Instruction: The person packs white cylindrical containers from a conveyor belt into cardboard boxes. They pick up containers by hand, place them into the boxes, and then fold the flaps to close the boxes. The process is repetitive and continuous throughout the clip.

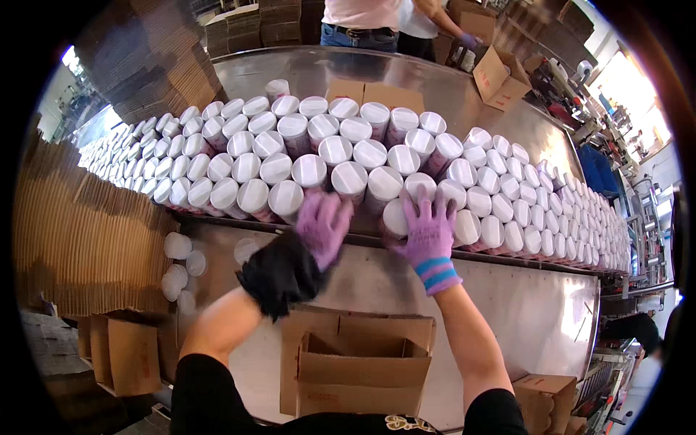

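Rows of white-lidded cylindrical containers [312, 171] stretch across the metal worktop. My left hand [326, 225], in a purple glove with a black cloth round the wrist, is at their front edge, its fingers apart and slightly blurred. My right hand [428, 232], in a purple glove with a blue-striped cuff, spreads its fingers over a front container [395, 214], touching or very near it. Below my hands lies an open cardboard box [362, 370].
The metal worktop [522, 304] holds loose white lids [177, 246] at left. Cardboard stacks [87, 232] line the left side, boxes [544, 402] the lower right. Across the back table [261, 69], two people [359, 25] stand near an open carton [500, 80]. Machinery and blue bins [594, 170] are at right.
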Action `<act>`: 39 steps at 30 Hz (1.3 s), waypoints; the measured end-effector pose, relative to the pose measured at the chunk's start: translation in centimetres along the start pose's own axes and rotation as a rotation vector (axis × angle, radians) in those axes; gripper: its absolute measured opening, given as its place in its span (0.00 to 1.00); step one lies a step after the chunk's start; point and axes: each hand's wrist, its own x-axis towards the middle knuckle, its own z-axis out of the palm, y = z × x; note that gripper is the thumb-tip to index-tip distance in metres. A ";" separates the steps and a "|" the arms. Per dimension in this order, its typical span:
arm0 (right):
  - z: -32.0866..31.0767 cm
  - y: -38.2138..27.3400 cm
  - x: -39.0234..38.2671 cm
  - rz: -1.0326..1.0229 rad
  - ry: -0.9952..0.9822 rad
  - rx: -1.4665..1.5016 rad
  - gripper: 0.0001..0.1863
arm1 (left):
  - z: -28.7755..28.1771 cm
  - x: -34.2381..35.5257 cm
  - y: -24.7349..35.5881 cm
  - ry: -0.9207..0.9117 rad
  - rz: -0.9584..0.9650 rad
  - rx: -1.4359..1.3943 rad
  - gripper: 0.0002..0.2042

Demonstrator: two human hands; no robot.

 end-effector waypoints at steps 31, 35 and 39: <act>-6.3 -1.0 1.4 -0.237 0.171 0.016 0.43 | -7.9 4.8 4.0 -0.378 0.165 0.120 0.31; -2.9 -2.5 1.0 -0.081 0.085 -0.066 0.46 | -3.5 4.6 1.7 -0.301 0.146 0.147 0.30; -2.6 -2.3 0.0 -0.140 0.047 -0.059 0.45 | -2.7 1.4 2.7 -0.131 0.209 0.121 0.22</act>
